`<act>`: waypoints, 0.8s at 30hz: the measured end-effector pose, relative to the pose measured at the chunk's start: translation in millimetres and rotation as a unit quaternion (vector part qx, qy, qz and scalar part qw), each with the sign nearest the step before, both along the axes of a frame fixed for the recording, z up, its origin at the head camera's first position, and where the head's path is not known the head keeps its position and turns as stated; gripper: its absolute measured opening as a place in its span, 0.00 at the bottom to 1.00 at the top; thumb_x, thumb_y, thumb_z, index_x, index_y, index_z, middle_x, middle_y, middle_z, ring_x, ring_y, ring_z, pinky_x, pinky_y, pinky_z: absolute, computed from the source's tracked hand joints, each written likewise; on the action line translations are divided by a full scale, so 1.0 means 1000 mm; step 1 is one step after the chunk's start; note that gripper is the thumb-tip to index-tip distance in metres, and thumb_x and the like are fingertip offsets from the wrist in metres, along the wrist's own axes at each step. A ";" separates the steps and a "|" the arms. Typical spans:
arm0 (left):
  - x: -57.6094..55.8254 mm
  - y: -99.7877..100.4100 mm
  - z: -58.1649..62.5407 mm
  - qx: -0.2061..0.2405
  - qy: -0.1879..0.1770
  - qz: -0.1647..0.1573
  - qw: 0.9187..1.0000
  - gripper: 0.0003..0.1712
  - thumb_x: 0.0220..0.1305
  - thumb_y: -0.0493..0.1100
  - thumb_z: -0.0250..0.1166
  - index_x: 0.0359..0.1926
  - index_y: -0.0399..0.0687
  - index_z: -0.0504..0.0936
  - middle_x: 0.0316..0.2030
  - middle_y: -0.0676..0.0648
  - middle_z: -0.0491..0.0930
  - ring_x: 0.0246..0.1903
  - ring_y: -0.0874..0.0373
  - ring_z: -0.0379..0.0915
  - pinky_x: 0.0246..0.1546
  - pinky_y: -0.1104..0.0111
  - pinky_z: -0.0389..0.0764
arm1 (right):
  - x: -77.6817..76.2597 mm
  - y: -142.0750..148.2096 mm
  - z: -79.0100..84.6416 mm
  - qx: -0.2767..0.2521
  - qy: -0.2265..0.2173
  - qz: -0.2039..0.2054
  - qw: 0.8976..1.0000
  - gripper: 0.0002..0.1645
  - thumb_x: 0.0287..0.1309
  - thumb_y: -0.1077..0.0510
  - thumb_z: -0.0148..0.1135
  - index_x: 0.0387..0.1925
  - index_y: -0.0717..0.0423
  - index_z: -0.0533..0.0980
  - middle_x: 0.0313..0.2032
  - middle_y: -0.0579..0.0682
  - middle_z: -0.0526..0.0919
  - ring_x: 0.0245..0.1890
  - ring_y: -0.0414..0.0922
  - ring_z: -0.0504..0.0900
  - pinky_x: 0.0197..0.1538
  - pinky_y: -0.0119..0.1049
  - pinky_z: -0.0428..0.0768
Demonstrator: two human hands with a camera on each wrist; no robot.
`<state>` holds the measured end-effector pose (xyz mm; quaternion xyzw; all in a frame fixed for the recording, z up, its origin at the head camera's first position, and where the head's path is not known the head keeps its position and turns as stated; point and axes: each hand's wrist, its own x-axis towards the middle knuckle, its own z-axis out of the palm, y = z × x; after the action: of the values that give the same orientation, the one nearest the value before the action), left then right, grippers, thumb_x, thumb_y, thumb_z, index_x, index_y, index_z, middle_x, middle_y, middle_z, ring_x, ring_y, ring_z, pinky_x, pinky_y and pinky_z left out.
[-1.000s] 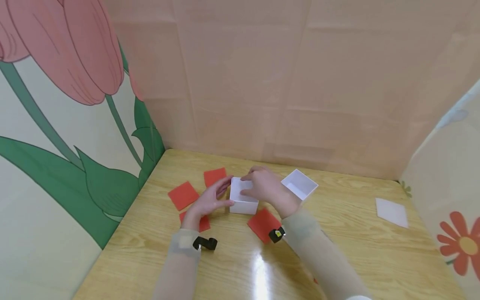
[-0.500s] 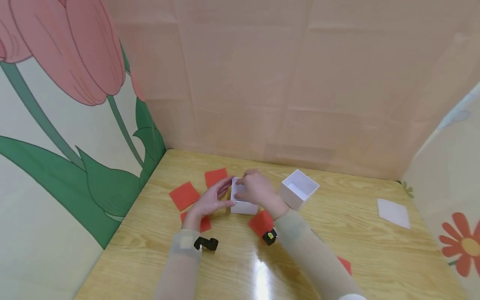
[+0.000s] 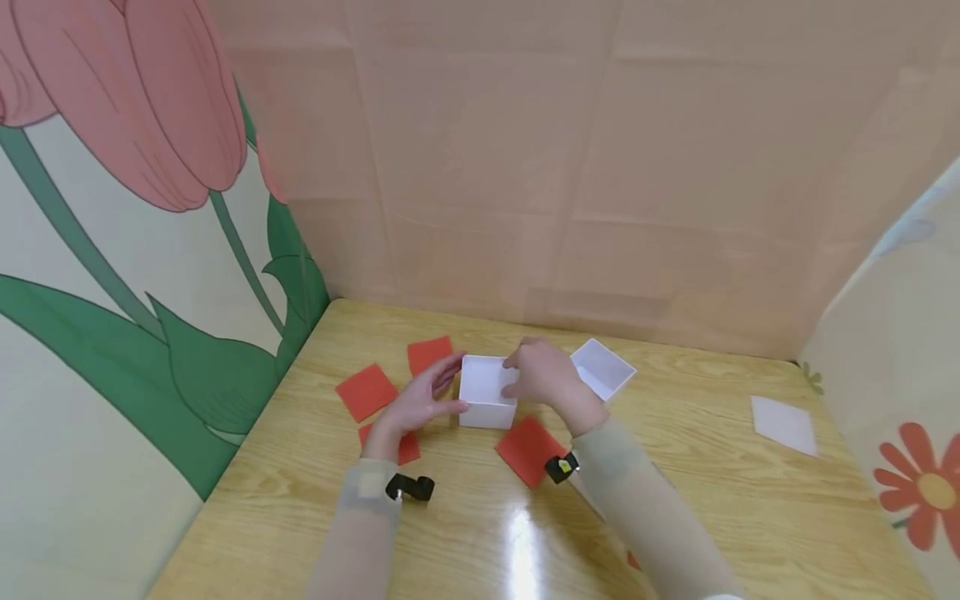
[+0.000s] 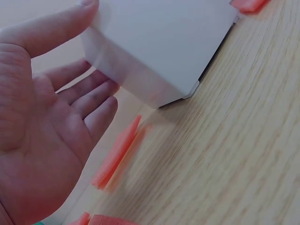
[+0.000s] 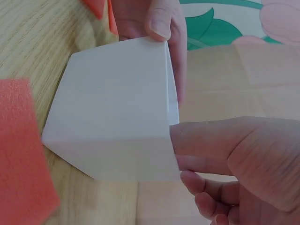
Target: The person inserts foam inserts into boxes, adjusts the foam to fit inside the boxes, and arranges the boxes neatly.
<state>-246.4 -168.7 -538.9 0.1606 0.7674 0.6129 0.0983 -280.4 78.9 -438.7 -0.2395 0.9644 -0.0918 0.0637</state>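
While the box (image 3: 483, 416) stands on the bench (image 3: 450, 533), mouth up, my hands sit on opposite sides of it. Left hand (image 3: 422, 402): thumb at the near left corner, fingers loosely straight along the left wall, not gripping; presumably a brace so the box does not slide. Right hand (image 3: 547, 375): thumb and a finger over the right rim into the mouth, the others curled outside; whether they pinch the wall I cannot tell. Red squares (image 3: 366, 392) lie flat to the left and near right, probably spread so that none covers another. Second box (image 3: 603, 371), also open upward, sits to the far right, well apart from the white sheet (image 3: 783, 425) farther right. Writing: none legible; the yellow-green mark on my right wrist camera (image 3: 562, 467) is too small to read.
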 end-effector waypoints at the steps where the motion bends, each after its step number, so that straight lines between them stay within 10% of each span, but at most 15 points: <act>1: 0.000 0.000 0.000 0.000 0.001 0.000 1.000 0.55 0.66 0.44 0.79 0.85 0.52 0.57 0.82 0.48 0.61 0.80 0.48 0.56 0.79 0.54 0.61 | 0.000 -0.001 0.000 -0.001 -0.001 -0.002 1.000 0.26 0.54 0.48 0.83 0.54 0.52 0.90 0.50 0.52 0.87 0.50 0.54 0.82 0.54 0.52 0.85; 24: -0.001 -0.002 -0.001 0.006 0.009 -0.003 1.000 0.55 0.66 0.44 0.79 0.85 0.49 0.56 0.82 0.48 0.61 0.80 0.49 0.56 0.79 0.55 0.60 | 0.002 -0.012 -0.004 0.016 0.013 -0.018 1.000 0.19 0.51 0.51 0.84 0.45 0.49 0.92 0.47 0.52 0.86 0.50 0.56 0.80 0.52 0.53 0.84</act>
<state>-247.3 -170.4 -539.9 0.1684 0.7640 0.6160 0.0924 -278.3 67.0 -443.2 -0.2225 0.9706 -0.0742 0.0535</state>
